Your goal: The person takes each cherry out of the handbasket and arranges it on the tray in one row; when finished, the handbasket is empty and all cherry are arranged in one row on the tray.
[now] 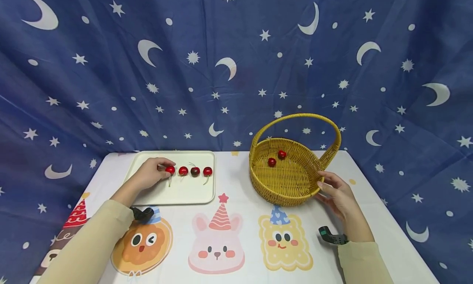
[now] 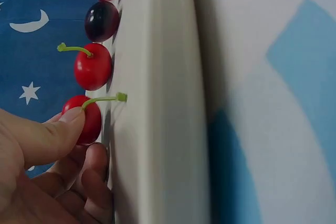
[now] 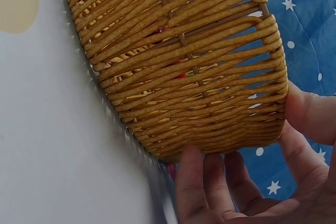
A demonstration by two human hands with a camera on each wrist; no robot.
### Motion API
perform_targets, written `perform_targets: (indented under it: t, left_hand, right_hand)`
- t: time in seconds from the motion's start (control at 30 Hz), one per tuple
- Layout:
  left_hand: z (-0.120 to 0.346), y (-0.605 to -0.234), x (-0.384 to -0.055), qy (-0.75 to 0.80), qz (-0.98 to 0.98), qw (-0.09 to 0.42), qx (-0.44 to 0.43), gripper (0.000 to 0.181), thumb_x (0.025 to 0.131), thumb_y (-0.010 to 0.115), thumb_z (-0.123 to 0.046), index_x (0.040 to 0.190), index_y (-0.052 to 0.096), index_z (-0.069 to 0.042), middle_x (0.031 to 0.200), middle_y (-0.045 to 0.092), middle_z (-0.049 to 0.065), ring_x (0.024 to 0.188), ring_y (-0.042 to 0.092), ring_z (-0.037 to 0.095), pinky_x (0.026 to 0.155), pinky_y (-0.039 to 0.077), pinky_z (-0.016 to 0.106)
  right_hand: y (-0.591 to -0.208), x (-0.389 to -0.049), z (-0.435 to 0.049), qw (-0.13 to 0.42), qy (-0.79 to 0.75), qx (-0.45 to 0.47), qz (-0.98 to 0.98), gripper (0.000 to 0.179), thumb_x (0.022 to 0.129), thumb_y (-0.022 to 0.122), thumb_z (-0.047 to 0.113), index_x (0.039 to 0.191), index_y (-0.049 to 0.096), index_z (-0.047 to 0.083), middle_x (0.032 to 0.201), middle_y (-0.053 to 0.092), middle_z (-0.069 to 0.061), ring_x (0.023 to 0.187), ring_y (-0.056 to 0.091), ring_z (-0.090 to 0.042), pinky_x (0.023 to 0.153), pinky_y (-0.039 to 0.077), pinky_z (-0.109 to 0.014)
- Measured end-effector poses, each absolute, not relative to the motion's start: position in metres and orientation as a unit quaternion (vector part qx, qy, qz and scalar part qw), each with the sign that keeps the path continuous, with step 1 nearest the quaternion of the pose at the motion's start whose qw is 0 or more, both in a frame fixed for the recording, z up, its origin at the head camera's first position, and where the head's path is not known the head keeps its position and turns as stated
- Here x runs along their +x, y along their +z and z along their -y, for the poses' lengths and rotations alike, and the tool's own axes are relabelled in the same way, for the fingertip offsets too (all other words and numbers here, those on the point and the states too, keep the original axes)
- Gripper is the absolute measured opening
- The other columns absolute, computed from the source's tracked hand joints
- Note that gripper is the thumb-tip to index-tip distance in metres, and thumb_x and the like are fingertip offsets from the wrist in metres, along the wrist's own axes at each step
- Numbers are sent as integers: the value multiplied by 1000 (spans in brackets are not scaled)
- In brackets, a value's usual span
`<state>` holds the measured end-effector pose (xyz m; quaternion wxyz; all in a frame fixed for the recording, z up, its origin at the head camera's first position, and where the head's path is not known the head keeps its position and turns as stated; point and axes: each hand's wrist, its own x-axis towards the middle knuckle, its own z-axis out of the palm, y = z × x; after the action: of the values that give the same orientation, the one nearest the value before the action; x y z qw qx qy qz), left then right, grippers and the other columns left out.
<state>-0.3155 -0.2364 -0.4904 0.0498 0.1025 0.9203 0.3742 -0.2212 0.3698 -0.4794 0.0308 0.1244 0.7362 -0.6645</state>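
Note:
My left hand (image 1: pixel 149 175) pinches a red cherry (image 2: pixel 90 121) between thumb and fingers, at the left end of a row on the white tray (image 1: pixel 177 195). Its green stem points away from the thumb. Beside it in the row lie another red cherry (image 1: pixel 183 171), a dark cherry (image 1: pixel 195 172) and a red one (image 1: pixel 207 171). My right hand (image 1: pixel 338 193) holds the right side of a yellow wicker basket (image 1: pixel 264 189), thumb at the rim and fingers against the outer wall. Inside that basket sit two red cherries (image 1: pixel 272 162), toward the back left.
Over the basket arches a tall handle (image 1: pixel 299 115). The white tablecloth (image 1: pixel 236 181) has cartoon prints, among them a pink bunny (image 1: pixel 216 251) in front. A blue curtain (image 1: pixel 236 95) with moons and stars hangs right behind the table.

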Motion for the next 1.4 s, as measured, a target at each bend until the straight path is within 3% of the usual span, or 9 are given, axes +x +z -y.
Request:
perform_targets:
  t: [0.17,0.7,0.93,1.13,1.27,1.4]
  left_hand:
    - [236,-493,-320,369,-920,53,120,37,95,75,-2,132,73,0,125,74,23,101,66,28,90,50,38]
    - [239,-486,-320,382,-913,92,111,42,95,73,0,136,69,2,131,69,26,104,64,30,87,51,33]
    - [229,-462,-310,390,-911,59,115,46,95,72,-1,140,66,1,136,67,30,114,68,39,83,54,32]
    - [177,-430,-296,440,-877,57,185,45,97,74,0,141,68,-7,137,68,23,120,67,43,82,58,31]
    - [128,-411,-281,480,-834,96,254,45,96,73,4,139,69,-8,133,71,17,118,70,38,85,61,34]
    - [76,-402,-272,496,-796,143,317,48,96,74,4,142,68,-9,134,72,16,119,72,32,98,62,40]
  right_hand:
    - [-479,-222,-370,30,-664,123,-737,47,107,68,15,152,56,19,139,49,0,118,60,-10,94,61,-33]
    - [-482,-221,-371,26,-661,130,-738,49,106,68,14,153,56,19,137,50,2,118,62,-9,94,62,-33]
    - [-481,-221,-371,28,-663,124,-737,47,106,68,14,152,56,18,140,48,0,120,60,-12,94,61,-33]
    - [-484,-221,-372,30,-657,117,-744,47,108,65,14,154,54,16,143,47,-4,120,60,-13,93,61,-33]
    - [-485,-221,-371,30,-658,120,-743,47,108,66,14,154,54,17,143,48,-4,120,60,-13,93,61,-34]
    - [-482,-221,-372,27,-659,121,-742,46,107,66,15,152,56,18,141,49,-3,119,62,-12,93,61,-33]
